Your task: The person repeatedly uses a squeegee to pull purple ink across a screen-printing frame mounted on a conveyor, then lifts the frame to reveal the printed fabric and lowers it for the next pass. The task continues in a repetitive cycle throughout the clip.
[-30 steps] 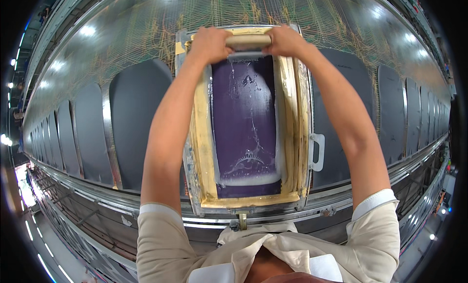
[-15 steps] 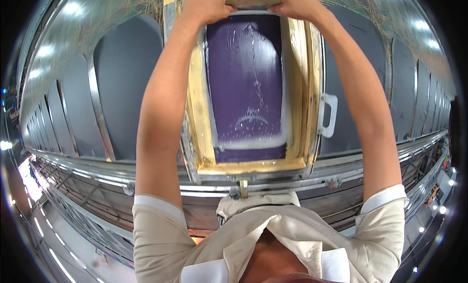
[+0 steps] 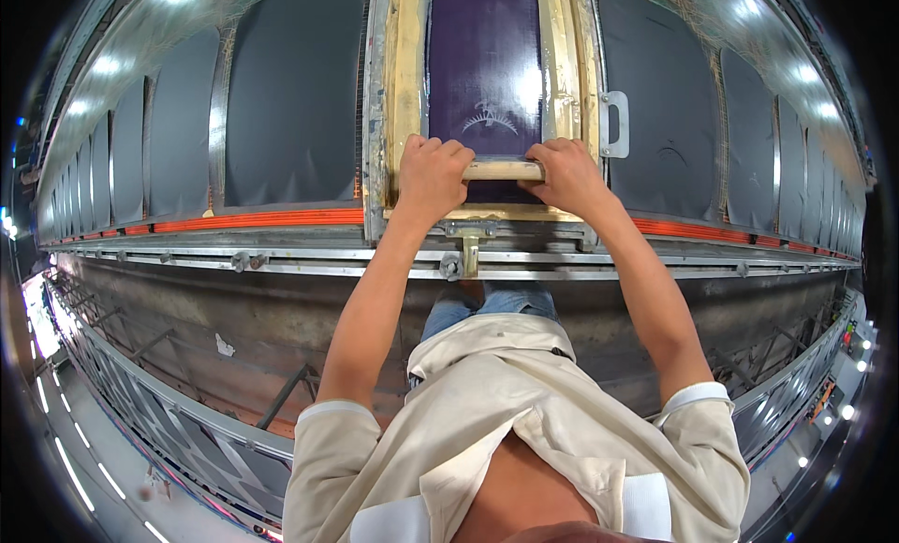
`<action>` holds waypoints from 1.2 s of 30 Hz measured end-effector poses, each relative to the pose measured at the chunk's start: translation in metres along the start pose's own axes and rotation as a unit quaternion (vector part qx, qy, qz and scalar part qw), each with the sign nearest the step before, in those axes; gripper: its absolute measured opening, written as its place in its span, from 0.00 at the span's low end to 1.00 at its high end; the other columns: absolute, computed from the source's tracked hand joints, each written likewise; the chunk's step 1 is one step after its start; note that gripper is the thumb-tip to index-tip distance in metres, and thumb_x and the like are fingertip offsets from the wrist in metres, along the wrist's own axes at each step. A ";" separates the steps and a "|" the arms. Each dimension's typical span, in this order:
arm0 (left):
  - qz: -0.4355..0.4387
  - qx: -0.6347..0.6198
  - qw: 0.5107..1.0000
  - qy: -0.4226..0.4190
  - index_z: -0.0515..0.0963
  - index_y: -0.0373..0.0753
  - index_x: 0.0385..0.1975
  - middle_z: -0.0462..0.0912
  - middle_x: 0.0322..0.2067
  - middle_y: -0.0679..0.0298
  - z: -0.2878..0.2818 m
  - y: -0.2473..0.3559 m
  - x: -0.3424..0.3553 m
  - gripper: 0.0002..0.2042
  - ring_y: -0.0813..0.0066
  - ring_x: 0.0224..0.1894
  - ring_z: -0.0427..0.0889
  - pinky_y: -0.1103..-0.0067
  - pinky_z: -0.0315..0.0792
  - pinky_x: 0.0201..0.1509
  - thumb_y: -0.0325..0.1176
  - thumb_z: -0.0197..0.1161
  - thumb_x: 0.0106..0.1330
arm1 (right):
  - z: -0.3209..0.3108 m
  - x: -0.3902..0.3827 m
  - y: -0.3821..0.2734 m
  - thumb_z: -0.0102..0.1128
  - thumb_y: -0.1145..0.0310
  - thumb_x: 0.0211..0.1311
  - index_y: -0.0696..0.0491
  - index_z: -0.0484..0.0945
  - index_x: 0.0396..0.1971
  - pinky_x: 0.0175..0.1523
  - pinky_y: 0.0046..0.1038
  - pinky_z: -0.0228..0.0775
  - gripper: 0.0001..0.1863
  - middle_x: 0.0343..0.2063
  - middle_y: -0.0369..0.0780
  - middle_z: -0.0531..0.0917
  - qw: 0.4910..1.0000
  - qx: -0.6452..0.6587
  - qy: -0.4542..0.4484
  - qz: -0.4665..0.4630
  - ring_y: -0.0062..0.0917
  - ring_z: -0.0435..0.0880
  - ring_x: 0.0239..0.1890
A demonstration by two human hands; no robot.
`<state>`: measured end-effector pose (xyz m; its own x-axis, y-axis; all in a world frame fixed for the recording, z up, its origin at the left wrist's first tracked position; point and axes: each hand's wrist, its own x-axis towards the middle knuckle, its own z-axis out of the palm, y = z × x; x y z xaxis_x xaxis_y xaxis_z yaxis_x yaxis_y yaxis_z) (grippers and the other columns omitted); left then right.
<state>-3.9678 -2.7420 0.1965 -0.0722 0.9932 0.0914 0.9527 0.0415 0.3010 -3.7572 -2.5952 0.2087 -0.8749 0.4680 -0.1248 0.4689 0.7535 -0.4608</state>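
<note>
Both hands grip one squeegee [image 3: 504, 170], whose pale wooden handle runs crosswise between them. My left hand [image 3: 434, 176] is wrapped round its left end and my right hand [image 3: 569, 176] round its right end. The squeegee stands at the near end of a screen printing frame [image 3: 409, 84], edged with yellowish tape. Inside the frame the purple mesh [image 3: 485, 61] is glossy, with a pale curved, spiky design just beyond the handle. The squeegee's blade edge is mostly hidden by the handle and my fingers.
Dark grey fabric panels [image 3: 292, 103] lie in a row along the long table on both sides. A white handle [image 3: 615, 124] juts from the frame's right side. A metal rail [image 3: 318, 261] and an orange strip [image 3: 281, 219] run along the table's near edge.
Both hands have drawn the squeegee from the far end of the screen to its near end. The white liquid streaks on the purple mesh are mostly gone.
</note>
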 end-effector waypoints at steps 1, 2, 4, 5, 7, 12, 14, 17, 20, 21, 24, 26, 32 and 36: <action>0.002 0.008 1.000 -0.010 0.86 0.47 0.38 0.85 0.36 0.71 -0.003 0.001 -0.002 0.15 0.69 0.40 0.82 0.67 0.68 0.51 0.32 0.76 0.47 | -0.008 0.001 -0.001 0.76 0.56 0.52 0.52 0.86 0.40 0.55 0.45 0.74 0.20 0.38 0.43 0.88 0.998 0.058 -0.021 0.031 0.40 0.86 0.45; 0.004 0.017 1.000 -0.020 0.86 0.47 0.38 0.85 0.37 0.71 -0.006 0.002 -0.002 0.16 0.70 0.41 0.82 0.68 0.68 0.52 0.32 0.76 0.46 | -0.020 0.004 0.002 0.75 0.54 0.54 0.52 0.86 0.42 0.57 0.45 0.73 0.21 0.40 0.44 0.88 0.991 0.115 -0.042 0.061 0.41 0.85 0.46; 0.011 0.038 0.999 -0.033 0.86 0.46 0.38 0.85 0.38 0.71 -0.013 0.003 -0.001 0.17 0.70 0.44 0.81 0.68 0.68 0.53 0.33 0.77 0.45 | -0.030 0.009 0.029 0.66 0.46 0.64 0.52 0.85 0.51 0.62 0.42 0.72 0.26 0.48 0.48 0.86 0.984 0.117 0.069 0.117 0.44 0.82 0.53; 0.013 0.052 0.998 -0.035 0.86 0.46 0.38 0.85 0.39 0.71 -0.015 0.003 -0.001 0.17 0.69 0.44 0.81 0.68 0.68 0.54 0.33 0.77 0.45 | -0.032 0.016 0.053 0.63 0.45 0.66 0.52 0.84 0.51 0.61 0.42 0.72 0.26 0.49 0.48 0.86 0.970 0.041 0.193 0.142 0.45 0.82 0.54; 0.026 0.056 0.997 -0.035 0.85 0.45 0.38 0.85 0.40 0.69 -0.014 0.001 0.004 0.18 0.68 0.46 0.81 0.67 0.68 0.55 0.34 0.77 0.44 | -0.026 0.029 0.106 0.61 0.46 0.68 0.51 0.84 0.50 0.60 0.42 0.72 0.25 0.49 0.47 0.86 0.908 -0.003 0.330 0.257 0.46 0.82 0.53; 0.016 0.031 0.997 -0.071 0.84 0.45 0.39 0.84 0.38 0.68 -0.015 0.000 -0.004 0.19 0.67 0.46 0.81 0.66 0.69 0.55 0.32 0.75 0.43 | 0.014 0.024 0.154 0.59 0.52 0.70 0.54 0.83 0.49 0.52 0.43 0.74 0.21 0.42 0.48 0.87 0.875 0.111 0.313 0.353 0.46 0.85 0.44; 0.025 0.017 0.998 -0.048 0.83 0.45 0.38 0.84 0.38 0.69 -0.015 -0.001 -0.006 0.18 0.67 0.45 0.81 0.67 0.69 0.55 0.30 0.73 0.43 | -0.007 0.020 0.138 0.63 0.52 0.69 0.56 0.85 0.42 0.43 0.34 0.74 0.20 0.32 0.44 0.87 0.863 0.147 0.345 0.340 0.32 0.84 0.33; 0.016 -0.041 0.999 0.015 0.83 0.46 0.38 0.84 0.37 0.71 -0.027 -0.007 -0.017 0.17 0.69 0.43 0.82 0.68 0.69 0.54 0.29 0.71 0.44 | -0.043 0.026 0.110 0.62 0.55 0.70 0.57 0.84 0.38 0.37 0.31 0.71 0.17 0.23 0.36 0.83 0.844 0.219 0.341 0.352 0.22 0.77 0.26; 0.001 0.002 1.000 0.006 0.84 0.47 0.39 0.85 0.39 0.72 -0.053 -0.019 -0.029 0.18 0.69 0.42 0.82 0.68 0.70 0.54 0.29 0.72 0.44 | -0.055 0.039 0.074 0.61 0.56 0.71 0.57 0.83 0.37 0.38 0.29 0.69 0.17 0.25 0.35 0.80 0.839 0.243 0.360 0.329 0.20 0.75 0.29; 0.000 0.014 1.000 0.004 0.84 0.47 0.39 0.85 0.39 0.72 -0.060 -0.029 -0.034 0.18 0.69 0.42 0.82 0.68 0.70 0.53 0.30 0.72 0.44 | -0.040 0.047 0.066 0.60 0.57 0.71 0.58 0.83 0.38 0.38 0.29 0.69 0.17 0.26 0.36 0.80 0.843 0.238 0.359 0.321 0.20 0.75 0.30; -0.057 0.023 0.997 -0.044 0.85 0.46 0.40 0.86 0.40 0.72 -0.086 -0.101 -0.069 0.17 0.68 0.44 0.82 0.67 0.71 0.53 0.33 0.75 0.47 | 0.021 0.101 0.012 0.61 0.58 0.70 0.58 0.82 0.38 0.40 0.30 0.71 0.16 0.28 0.38 0.82 0.838 0.303 0.351 0.288 0.22 0.77 0.31; -0.061 -0.005 0.997 -0.040 0.86 0.46 0.38 0.88 0.38 0.69 -0.103 -0.163 -0.089 0.15 0.62 0.43 0.84 0.63 0.73 0.51 0.36 0.77 0.50 | 0.059 0.137 -0.034 0.62 0.58 0.69 0.58 0.82 0.38 0.41 0.31 0.72 0.16 0.28 0.40 0.83 0.828 0.300 0.387 0.275 0.24 0.78 0.31; -0.013 0.008 0.999 0.035 0.86 0.43 0.38 0.89 0.34 0.68 -0.157 -0.254 -0.160 0.15 0.65 0.39 0.85 0.66 0.70 0.45 0.29 0.76 0.49 | 0.101 0.207 -0.134 0.64 0.55 0.67 0.57 0.82 0.36 0.42 0.34 0.73 0.17 0.29 0.42 0.86 0.812 0.337 0.389 0.277 0.29 0.83 0.32; 0.050 0.034 0.996 0.066 0.83 0.44 0.39 0.86 0.37 0.71 -0.137 -0.250 -0.206 0.21 0.69 0.33 0.80 0.69 0.69 0.43 0.30 0.74 0.38 | 0.098 0.210 -0.151 0.63 0.53 0.67 0.56 0.82 0.36 0.43 0.34 0.74 0.18 0.29 0.42 0.86 0.826 0.297 0.373 0.301 0.32 0.83 0.32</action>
<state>-4.2315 -2.9721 0.2327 -0.0100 0.9700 0.2430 0.9744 -0.0452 0.2204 -4.0237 -2.6559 0.1663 -0.0825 0.9965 -0.0140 0.4555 0.0252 -0.8899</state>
